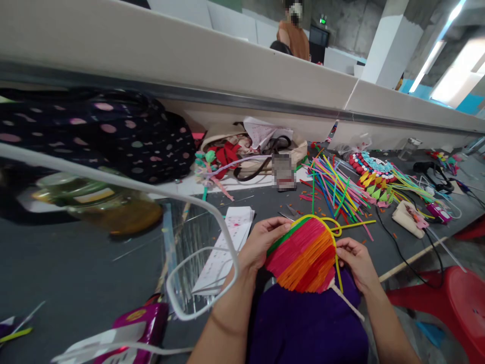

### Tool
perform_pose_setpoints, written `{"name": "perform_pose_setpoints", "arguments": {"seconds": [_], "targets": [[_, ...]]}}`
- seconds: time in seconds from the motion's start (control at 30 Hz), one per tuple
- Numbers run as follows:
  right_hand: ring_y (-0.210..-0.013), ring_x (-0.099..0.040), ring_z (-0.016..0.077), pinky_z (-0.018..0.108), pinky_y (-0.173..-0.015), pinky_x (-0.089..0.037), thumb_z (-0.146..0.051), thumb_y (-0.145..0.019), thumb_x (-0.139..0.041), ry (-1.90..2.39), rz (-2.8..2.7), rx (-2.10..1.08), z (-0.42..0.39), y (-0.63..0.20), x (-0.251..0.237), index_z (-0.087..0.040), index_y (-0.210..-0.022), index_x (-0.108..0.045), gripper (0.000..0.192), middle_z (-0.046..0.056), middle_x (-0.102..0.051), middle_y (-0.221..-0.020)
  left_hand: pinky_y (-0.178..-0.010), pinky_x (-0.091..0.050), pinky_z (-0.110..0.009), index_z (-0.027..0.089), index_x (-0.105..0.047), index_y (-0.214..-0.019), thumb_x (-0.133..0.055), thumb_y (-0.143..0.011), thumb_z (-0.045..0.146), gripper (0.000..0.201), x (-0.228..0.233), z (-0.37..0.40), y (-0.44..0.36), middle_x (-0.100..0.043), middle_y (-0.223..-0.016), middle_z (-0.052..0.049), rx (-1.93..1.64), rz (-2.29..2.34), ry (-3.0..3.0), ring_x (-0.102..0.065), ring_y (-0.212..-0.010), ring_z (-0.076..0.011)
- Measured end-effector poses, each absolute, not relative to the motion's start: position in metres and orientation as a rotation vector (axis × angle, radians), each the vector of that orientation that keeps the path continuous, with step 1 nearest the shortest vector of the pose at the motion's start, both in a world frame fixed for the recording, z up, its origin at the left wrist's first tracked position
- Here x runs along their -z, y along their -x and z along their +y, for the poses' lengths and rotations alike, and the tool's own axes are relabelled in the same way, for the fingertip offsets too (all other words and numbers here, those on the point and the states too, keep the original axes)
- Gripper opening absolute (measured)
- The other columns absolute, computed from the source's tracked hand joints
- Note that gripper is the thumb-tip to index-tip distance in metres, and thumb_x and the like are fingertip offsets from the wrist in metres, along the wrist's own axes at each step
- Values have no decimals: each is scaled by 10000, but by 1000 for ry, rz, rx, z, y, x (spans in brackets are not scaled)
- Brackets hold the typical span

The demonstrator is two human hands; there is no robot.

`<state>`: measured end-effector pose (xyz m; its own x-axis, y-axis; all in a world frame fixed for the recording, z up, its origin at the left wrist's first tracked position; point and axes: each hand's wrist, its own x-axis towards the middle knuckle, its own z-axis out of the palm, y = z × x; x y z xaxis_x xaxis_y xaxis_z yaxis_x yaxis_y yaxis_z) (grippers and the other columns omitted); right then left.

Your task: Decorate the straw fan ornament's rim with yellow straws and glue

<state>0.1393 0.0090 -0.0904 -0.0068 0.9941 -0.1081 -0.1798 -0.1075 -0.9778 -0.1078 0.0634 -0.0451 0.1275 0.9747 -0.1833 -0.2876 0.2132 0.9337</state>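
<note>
A round hand fan (303, 258) made of pipe cleaners, striped green, pink, orange and red, is held up over my lap. Its thin pale pink handle (347, 302) points down to the right. My left hand (263, 240) grips the fan's left rim, thumb on the front face. On the opposite side, my right hand (354, 260) pinches a yellow pipe cleaner (335, 240) against the edge. That yellow strand runs along the top rim, loops at the upper right, and has loose ends sticking out right and downward.
Loose colourful pipe cleaners (337, 187) lie beyond the fan. A white lamp arm (222, 222) crosses at left, before a jar (109, 202). A polka-dot bag (113, 131), phone (284, 172), paper sheet (227, 247), purple box (142, 328) and red stool (462, 298) surround. A person (295, 38) is behind the partition.
</note>
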Motion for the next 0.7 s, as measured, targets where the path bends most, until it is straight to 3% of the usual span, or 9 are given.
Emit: {"name": "perform_pose_setpoints", "arguments": {"seconds": [0.7], "targets": [[-565, -526, 108, 204, -481, -416, -365, -689, -750, 1314, -1097, -1222, -12, -139, 86, -193, -786, -647, 222, -26, -605, -663, -598, -439, -228, 158, -735, -717, -857, -518, 353, 304, 53, 67, 106, -714, -695, -24, -1171, 1025, -865, -598, -617, -142]]}}
